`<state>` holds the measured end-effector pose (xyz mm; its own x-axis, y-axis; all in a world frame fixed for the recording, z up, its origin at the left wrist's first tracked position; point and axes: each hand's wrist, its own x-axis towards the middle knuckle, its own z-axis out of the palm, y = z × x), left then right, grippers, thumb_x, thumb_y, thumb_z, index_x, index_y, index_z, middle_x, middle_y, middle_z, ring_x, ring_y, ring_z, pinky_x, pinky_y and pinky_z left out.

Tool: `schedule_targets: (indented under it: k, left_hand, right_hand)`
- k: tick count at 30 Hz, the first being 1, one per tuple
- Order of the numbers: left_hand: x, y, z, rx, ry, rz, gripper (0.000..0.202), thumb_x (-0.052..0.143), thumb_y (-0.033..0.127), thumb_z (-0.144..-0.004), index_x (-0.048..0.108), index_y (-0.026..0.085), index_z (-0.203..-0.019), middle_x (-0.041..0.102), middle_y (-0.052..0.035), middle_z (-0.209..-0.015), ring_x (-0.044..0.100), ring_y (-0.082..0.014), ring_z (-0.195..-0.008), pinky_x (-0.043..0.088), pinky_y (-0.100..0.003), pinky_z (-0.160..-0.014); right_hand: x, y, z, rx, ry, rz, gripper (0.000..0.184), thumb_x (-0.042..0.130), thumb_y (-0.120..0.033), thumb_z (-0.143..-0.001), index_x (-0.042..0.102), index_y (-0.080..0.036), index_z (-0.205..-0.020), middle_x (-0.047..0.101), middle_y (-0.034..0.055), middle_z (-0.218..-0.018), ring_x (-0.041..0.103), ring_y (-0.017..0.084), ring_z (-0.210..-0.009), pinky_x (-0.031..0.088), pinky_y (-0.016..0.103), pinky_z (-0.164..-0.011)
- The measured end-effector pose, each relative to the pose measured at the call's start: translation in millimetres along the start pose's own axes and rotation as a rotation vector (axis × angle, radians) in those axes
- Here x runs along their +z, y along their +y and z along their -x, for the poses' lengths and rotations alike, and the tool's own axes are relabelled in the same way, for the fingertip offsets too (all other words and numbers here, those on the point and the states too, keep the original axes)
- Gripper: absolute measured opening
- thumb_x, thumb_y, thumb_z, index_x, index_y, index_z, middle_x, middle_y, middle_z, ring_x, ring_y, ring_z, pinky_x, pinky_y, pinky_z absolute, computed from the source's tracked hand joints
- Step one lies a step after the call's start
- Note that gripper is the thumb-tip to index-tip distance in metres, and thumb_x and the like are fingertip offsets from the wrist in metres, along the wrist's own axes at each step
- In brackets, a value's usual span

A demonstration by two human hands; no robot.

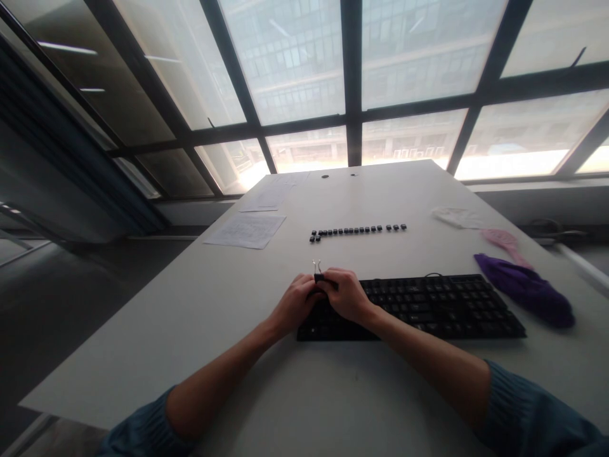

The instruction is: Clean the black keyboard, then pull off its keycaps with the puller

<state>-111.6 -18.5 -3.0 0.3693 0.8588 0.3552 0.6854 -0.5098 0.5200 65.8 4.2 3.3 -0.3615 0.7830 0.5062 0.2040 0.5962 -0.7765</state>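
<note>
A long black keyboard (428, 308) lies on the white table, its left end partly covered by my hands. Above that end, my left hand (299, 298) and my right hand (343, 293) meet with fingertips pressed together. Both are closed around a small black keycap puller (318, 277), whose two thin metal wires point upward. My fingers hide its lower part, so I cannot tell whether a keycap is also between them. Beyond my hands, several loose black keycaps (354, 231) stand in a row, with a couple set just below the row's left end.
Papers (247, 231) lie on the left of the white table (190, 317). To the right are a purple cloth pouch (523, 292), a pink hairbrush (502, 241) and a whitish, crumpled packet (457, 218). Large windows (304, 70) rise behind the far edge.
</note>
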Motion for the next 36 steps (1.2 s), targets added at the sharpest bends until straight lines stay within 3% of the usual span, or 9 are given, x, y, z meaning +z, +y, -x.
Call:
schedule_targets:
  k: [18,26,36]
  left_hand:
    - [0.6,5.6,-0.5,0.016,0.021,-0.052,0.015,0.052,0.020,-0.093,0.066,0.021,-0.087,0.066,-0.0072,-0.097,0.057,-0.0221,-0.094,0.048,-0.036,-0.088]
    - [0.1,5.6,1.2,0.011,0.026,-0.035,0.012,0.053,0.023,-0.094,0.063,0.020,-0.100,0.064,-0.0082,-0.103,0.055,-0.0232,-0.102,0.047,-0.037,-0.092]
    - [1.6,1.6,2.5,-0.025,0.059,-0.008,0.012,0.049,0.026,-0.097,0.058,0.019,-0.096,0.060,-0.0056,-0.098,0.056,-0.0200,-0.093,0.048,-0.035,-0.085]
  right_hand:
    - [0.7,1.4,1.9,-0.055,-0.063,-0.040,0.026,0.052,-0.018,-0.090,0.059,-0.019,-0.065,0.058,0.0019,-0.072,0.053,0.015,-0.067,0.039,0.025,-0.065]
    - [-0.4,-1.9,0.7,-0.046,0.013,-0.039,0.028,0.053,-0.017,-0.090,0.050,-0.019,-0.062,0.053,-0.0006,-0.066,0.048,0.013,-0.063,0.035,0.025,-0.062]
    - [2.8,3.5,-0.7,-0.060,0.009,0.040,0.025,0.054,-0.017,-0.090,0.049,-0.020,-0.065,0.053,-0.0007,-0.069,0.048,0.014,-0.066,0.035,0.025,-0.064]
